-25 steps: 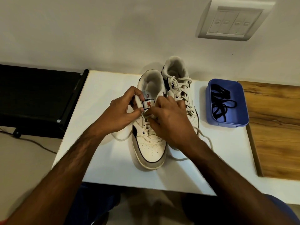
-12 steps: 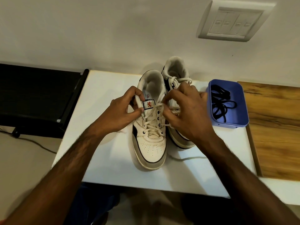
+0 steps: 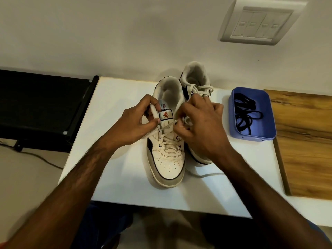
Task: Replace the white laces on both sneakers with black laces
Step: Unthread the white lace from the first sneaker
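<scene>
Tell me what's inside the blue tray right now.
The blue tray holds a loose tangle of black laces, lying toward its left and middle. The tangle hides how many laces there are, and the floor beneath it. Nothing else shows on the bare floor.

A white table [image 3: 115, 177] stood against a pale wall [image 3: 107, 33]. High on that wall, to the right, sat a white switch plate [image 3: 258, 22] with a row of rocker switches. A wooden board [image 3: 305, 141] lay along the table's right side. Left of the table was a black bench [image 3: 39, 105], with a dark cable [image 3: 41, 159] trailing over the floor beside it.
</scene>
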A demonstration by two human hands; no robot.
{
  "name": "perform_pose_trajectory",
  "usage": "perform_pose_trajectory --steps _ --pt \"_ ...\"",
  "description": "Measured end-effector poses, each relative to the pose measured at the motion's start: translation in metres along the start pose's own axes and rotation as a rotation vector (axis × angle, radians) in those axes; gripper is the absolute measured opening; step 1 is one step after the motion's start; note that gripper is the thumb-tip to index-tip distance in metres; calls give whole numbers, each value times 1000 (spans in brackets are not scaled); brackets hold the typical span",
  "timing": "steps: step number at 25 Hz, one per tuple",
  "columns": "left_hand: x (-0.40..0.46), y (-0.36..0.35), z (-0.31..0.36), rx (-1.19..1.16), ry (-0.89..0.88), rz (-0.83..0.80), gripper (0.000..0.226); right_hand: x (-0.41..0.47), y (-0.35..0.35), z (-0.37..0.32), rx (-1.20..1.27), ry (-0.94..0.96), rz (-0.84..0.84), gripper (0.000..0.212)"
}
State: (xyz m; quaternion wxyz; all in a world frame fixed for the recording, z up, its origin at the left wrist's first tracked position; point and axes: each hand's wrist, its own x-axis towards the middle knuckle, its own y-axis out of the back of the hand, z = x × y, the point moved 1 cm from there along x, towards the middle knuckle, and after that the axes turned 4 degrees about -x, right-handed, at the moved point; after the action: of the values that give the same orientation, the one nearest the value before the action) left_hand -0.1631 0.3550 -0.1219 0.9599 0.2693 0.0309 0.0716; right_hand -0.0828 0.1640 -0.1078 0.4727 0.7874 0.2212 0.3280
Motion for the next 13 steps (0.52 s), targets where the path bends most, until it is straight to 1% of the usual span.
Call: perform_pose_trajectory --steps 2,3,8,11,13 --pt "0 0 0 -3 0 -4 25 2 11 7 42 -66 59 21" --pt "0 0 -1 -5 -1 -4 25 2 14 7 47 -69 56 20" --pt "0 -2 0 -1 -15 -1 27 -7 -14 -12 -65 85 -92 23" --pt "0 -1 1 -1 -22 -1 25 -7 -26 -19 -95 77 -92 12" --pt "0 0 1 0 -19 -3 25 -6 -25 -17 -116 80 -104 14"
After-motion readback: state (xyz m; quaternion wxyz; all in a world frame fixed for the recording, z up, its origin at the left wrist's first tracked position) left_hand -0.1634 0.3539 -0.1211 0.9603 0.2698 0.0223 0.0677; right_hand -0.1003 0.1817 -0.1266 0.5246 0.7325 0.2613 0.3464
